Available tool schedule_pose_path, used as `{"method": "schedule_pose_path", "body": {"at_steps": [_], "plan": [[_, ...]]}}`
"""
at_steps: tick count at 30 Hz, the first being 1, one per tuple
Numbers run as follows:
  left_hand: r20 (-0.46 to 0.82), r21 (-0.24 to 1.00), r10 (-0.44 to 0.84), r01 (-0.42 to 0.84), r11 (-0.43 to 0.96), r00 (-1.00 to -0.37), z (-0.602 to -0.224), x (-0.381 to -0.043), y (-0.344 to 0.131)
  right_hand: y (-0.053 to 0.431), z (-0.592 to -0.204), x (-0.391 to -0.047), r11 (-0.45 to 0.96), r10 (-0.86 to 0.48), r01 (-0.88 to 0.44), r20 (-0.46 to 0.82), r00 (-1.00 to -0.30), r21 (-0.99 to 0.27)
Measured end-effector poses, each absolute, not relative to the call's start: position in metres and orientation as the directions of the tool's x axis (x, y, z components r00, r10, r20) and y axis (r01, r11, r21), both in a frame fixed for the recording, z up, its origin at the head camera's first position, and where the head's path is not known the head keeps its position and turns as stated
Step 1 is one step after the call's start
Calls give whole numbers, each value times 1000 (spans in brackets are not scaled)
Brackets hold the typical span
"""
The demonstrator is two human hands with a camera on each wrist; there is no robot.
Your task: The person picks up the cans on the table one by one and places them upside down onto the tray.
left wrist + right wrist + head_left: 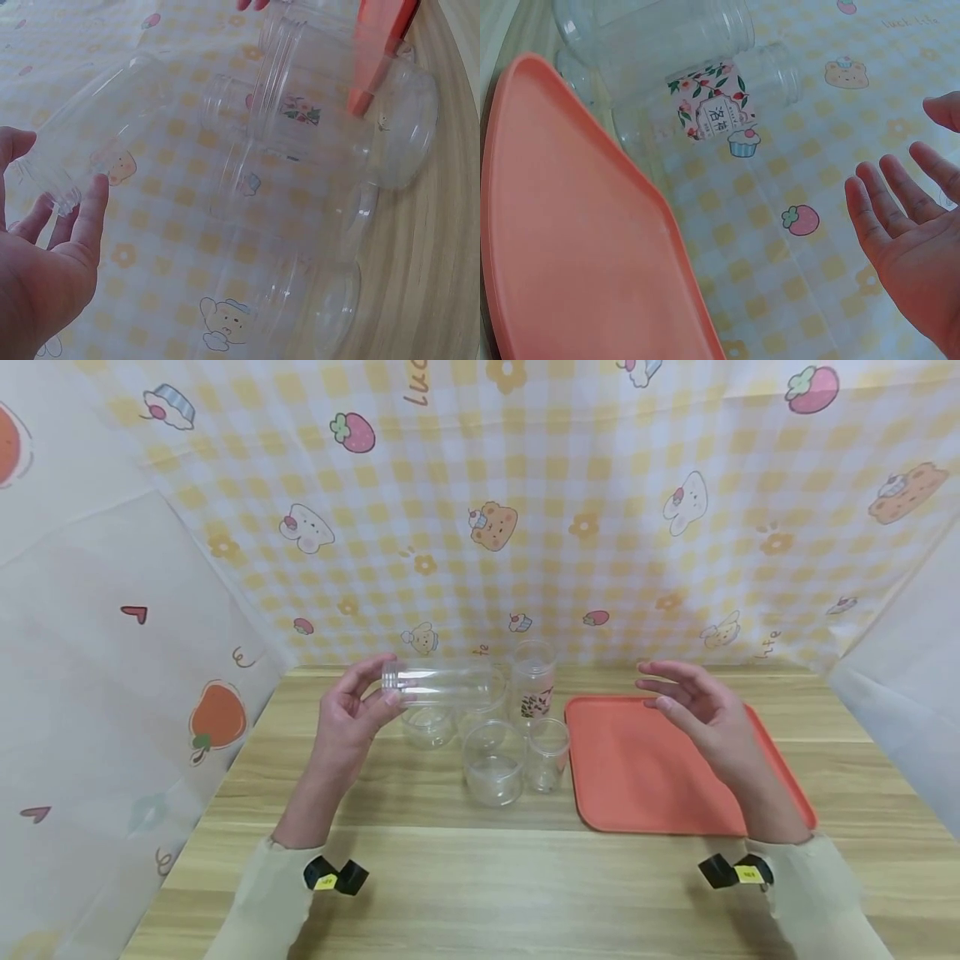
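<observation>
the left hand grips a clear jar by its threaded neck, above other jars. its long axis runs sideways, base pointing right from those fingers. the right hand, farther off, is empty, fingers loosely spread near the tray.
</observation>
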State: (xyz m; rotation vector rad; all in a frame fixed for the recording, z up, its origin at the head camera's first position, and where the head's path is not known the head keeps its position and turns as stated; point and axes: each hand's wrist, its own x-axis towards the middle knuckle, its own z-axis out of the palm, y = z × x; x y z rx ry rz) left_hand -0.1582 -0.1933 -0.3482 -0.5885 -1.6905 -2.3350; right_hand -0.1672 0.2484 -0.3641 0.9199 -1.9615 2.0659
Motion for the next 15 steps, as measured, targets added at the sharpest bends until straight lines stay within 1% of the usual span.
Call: {"method": "schedule_pose_path", "body": {"at_steps": [6, 15], "plan": [[440, 857, 80, 392, -335, -894, -349, -159, -190, 246, -364, -167, -126, -299, -508, 521, -800, -852], [423, 865, 82, 376, -333, -902, -348, -158, -185, 243, -363, -167, -131, -296, -516, 530, -795, -846]]}}
